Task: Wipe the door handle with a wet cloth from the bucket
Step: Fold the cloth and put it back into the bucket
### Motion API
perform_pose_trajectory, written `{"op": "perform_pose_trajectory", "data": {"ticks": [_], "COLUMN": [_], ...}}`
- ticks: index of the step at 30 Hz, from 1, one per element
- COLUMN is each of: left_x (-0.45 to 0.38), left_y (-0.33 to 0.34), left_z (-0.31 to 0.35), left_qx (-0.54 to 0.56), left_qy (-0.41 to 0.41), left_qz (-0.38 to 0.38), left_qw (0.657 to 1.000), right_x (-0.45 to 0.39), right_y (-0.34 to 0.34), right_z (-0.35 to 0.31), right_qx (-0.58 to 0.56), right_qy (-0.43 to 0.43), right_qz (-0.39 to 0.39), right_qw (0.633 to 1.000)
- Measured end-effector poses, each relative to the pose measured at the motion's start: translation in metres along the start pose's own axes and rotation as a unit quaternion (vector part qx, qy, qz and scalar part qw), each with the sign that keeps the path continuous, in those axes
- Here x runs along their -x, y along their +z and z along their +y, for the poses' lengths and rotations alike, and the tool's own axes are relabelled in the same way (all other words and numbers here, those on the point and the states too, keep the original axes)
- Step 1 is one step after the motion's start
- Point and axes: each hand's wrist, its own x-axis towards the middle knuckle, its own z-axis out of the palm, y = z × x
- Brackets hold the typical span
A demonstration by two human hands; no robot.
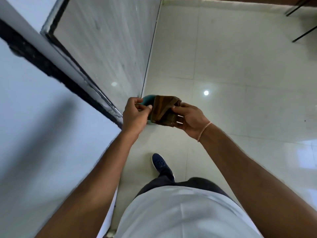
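No legible text, label, brand, number or sign is showing anywhere in this view. The dark blue shoe (162, 166) is bearing a faint pale mark on its upper, too blurred to read. The brown cloth (163, 111), the teal bucket (148, 100) and the glass door (106, 42) are carrying no readable markings
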Motion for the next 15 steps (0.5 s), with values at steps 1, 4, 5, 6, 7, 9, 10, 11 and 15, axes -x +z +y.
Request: {"op": "perform_pose_trajectory", "data": {"ticks": [1, 4, 5, 6, 7, 9, 10, 11, 15], "left_x": [-0.013, -0.037, -0.046, -0.053, -0.061, -0.073, -0.078, -0.083, -0.104], "left_y": [0.001, 0.007, 0.01, 0.012, 0.013, 0.014, 0.015, 0.015, 0.018], "left_z": [0.006, 0.029, 0.037, 0.043, 0.049, 0.056, 0.061, 0.065, 0.071], "left_qx": [0.007, 0.054, 0.058, 0.067, 0.085, 0.101, 0.091, 0.078, 0.079], "left_qy": [0.019, 0.009, 0.009, 0.008, 0.005, 0.004, 0.012, 0.017, 0.01], "left_qz": [-0.027, -0.126, -0.124, -0.114, -0.105, -0.089, -0.077, -0.064, -0.029], "left_qw": [0.999, 0.991, 0.991, 0.991, 0.991, 0.991, 0.993, 0.995, 0.996], "right_x": [-0.009, -0.024, -0.031, -0.037, -0.044, -0.056, -0.063, -0.069, -0.096], "right_y": [0.005, 0.022, 0.026, 0.03, 0.033, 0.038, 0.041, 0.045, 0.054], "right_z": [-0.009, -0.032, -0.041, -0.049, -0.056, -0.069, -0.074, -0.078, -0.092], "right_qx": [0.027, 0.065, 0.071, 0.073, 0.075, 0.099, 0.123, 0.149, 0.226], "right_qy": [-0.021, -0.061, -0.071, -0.079, -0.088, -0.114, -0.131, -0.149, -0.191], "right_qz": [0.027, 0.023, 0.017, 0.018, 0.024, 0.042, 0.044, 0.042, 0.031], "right_qw": [0.999, 0.996, 0.995, 0.994, 0.993, 0.988, 0.983, 0.977, 0.955]}}
